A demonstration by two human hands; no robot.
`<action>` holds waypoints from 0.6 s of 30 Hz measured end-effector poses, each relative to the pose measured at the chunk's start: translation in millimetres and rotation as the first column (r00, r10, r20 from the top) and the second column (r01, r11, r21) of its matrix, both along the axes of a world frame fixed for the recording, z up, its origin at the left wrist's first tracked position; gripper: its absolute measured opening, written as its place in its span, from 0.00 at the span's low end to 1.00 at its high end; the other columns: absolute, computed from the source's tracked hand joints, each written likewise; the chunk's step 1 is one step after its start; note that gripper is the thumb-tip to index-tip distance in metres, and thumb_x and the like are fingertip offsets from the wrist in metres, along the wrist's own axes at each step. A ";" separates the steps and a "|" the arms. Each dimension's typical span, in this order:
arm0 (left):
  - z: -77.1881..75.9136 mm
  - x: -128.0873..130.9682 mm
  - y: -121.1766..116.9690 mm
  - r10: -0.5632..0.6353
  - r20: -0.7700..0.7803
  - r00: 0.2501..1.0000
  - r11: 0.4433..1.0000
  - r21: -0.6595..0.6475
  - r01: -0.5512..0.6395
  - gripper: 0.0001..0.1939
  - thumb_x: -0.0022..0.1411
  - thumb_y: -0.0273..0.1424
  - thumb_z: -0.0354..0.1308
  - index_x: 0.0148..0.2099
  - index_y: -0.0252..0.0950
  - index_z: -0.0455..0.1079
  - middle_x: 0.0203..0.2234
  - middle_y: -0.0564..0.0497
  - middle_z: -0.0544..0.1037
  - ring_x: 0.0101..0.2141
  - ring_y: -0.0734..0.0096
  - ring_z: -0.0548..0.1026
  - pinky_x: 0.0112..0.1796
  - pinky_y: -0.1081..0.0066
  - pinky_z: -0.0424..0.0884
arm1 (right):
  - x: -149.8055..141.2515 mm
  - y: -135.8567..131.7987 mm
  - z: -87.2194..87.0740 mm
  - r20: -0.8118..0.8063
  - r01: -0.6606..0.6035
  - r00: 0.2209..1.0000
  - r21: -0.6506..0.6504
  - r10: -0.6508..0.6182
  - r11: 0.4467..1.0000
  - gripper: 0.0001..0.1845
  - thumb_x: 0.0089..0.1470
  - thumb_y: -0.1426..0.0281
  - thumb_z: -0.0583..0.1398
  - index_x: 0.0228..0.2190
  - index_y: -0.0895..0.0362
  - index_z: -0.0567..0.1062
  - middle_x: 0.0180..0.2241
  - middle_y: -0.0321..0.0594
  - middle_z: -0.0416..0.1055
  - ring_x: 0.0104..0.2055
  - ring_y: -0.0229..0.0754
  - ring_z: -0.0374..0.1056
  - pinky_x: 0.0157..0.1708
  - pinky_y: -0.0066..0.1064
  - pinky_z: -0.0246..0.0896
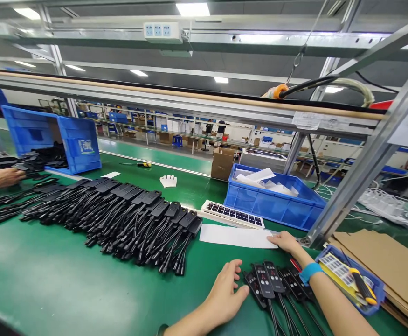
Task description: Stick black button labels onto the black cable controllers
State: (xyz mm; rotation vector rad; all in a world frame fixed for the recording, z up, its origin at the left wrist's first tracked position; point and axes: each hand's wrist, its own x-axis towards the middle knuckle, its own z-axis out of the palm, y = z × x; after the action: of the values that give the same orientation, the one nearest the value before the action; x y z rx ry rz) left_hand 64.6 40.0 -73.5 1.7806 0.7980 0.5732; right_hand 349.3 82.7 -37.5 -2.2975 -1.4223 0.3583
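My right hand, with a blue band at the wrist, pinches the right end of a long white paper strip lying on the green bench. My left hand hovers over the bench, fingers apart and slightly curled, holding nothing. Just right of it lie several black corded controllers, faces up with buttons showing, their cables running toward me. A long row of similar black corded units spreads across the bench to the left. Beyond the strip sits a white tray of small black labels or panels.
Another person's hand reaches in at far left near a tipped blue crate. Behind the strip stands a blue bin with white paper pieces. A small blue tray with a yellow-black screwdriver and cardboard sheets lie right, beside a metal post.
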 end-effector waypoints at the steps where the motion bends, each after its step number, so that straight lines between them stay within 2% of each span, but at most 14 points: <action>1: 0.8 -1.4 0.0 -0.012 -0.014 1.000 1.000 0.014 0.013 0.29 0.54 0.27 0.52 0.59 0.31 0.55 0.50 0.40 0.65 0.46 0.63 0.65 0.45 0.64 0.69 | -2.3 -0.8 2.4 -0.059 -0.032 0.998 0.021 0.033 0.999 0.14 0.53 0.65 0.62 0.21 0.60 0.70 0.18 0.28 0.65 0.20 0.32 0.62 0.22 0.26 0.60; 4: 2.9 -5.3 -0.9 -0.055 -0.050 0.997 0.991 0.121 0.060 0.31 0.55 0.27 0.52 0.62 0.34 0.53 0.55 0.41 0.62 0.52 0.61 0.63 0.51 0.62 0.66 | -10.4 -8.8 23.4 -0.245 -0.137 0.955 0.131 0.166 0.982 0.15 0.44 0.65 0.66 0.17 0.59 0.68 0.11 0.25 0.59 0.15 0.31 0.58 0.16 0.23 0.53; 7: 4.9 -7.6 -2.4 -0.118 -0.119 0.986 0.961 0.237 0.144 0.36 0.55 0.29 0.54 0.65 0.39 0.48 0.62 0.44 0.54 0.60 0.60 0.53 0.60 0.59 0.53 | -8.1 -13.4 59.3 -0.393 -0.132 0.882 0.325 0.261 0.936 0.16 0.38 0.59 0.67 0.25 0.58 0.73 0.13 0.26 0.62 0.15 0.33 0.59 0.13 0.24 0.53; 9: 6.1 -7.9 -2.6 -0.168 -0.188 0.968 0.944 0.252 0.213 0.38 0.55 0.31 0.55 0.66 0.42 0.45 0.64 0.46 0.49 0.62 0.57 0.48 0.60 0.56 0.50 | 1.1 -9.2 81.5 -0.463 0.004 0.850 0.480 0.249 0.877 0.21 0.36 0.59 0.67 0.31 0.57 0.73 0.17 0.27 0.66 0.16 0.33 0.60 0.14 0.24 0.56; 12: 6.9 -7.6 -1.5 -0.230 -0.267 0.936 0.919 0.258 0.299 0.40 0.54 0.33 0.58 0.66 0.47 0.44 0.65 0.46 0.45 0.63 0.52 0.45 0.60 0.51 0.51 | 19.8 4.7 99.5 -0.580 0.325 0.800 0.636 0.156 0.700 0.19 0.39 0.64 0.67 0.34 0.58 0.70 0.21 0.27 0.66 0.17 0.30 0.60 0.16 0.22 0.60; 15: 6.6 -6.9 0.3 -0.257 -0.301 0.918 0.892 0.292 0.345 0.40 0.52 0.33 0.60 0.65 0.47 0.47 0.65 0.44 0.47 0.63 0.51 0.46 0.59 0.50 0.52 | 34.8 17.3 100.2 -0.699 0.555 0.708 0.639 0.102 0.532 0.10 0.46 0.73 0.63 0.32 0.59 0.68 0.21 0.26 0.62 0.18 0.29 0.60 0.19 0.21 0.63; 18: 5.2 -5.5 2.4 -0.270 -0.324 0.907 0.876 0.309 0.371 0.42 0.51 0.32 0.61 0.65 0.44 0.48 0.64 0.41 0.48 0.63 0.51 0.48 0.59 0.51 0.53 | 43.3 23.2 97.0 -0.772 0.656 0.624 0.604 0.126 0.452 0.04 0.53 0.78 0.60 0.33 0.60 0.68 0.23 0.28 0.63 0.20 0.28 0.61 0.20 0.21 0.64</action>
State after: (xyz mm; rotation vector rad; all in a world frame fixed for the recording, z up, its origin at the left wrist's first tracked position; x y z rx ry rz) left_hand 59.1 42.4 -68.3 2.3183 0.5749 0.2615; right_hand 392.6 106.0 59.5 -1.2047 -0.4773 0.2930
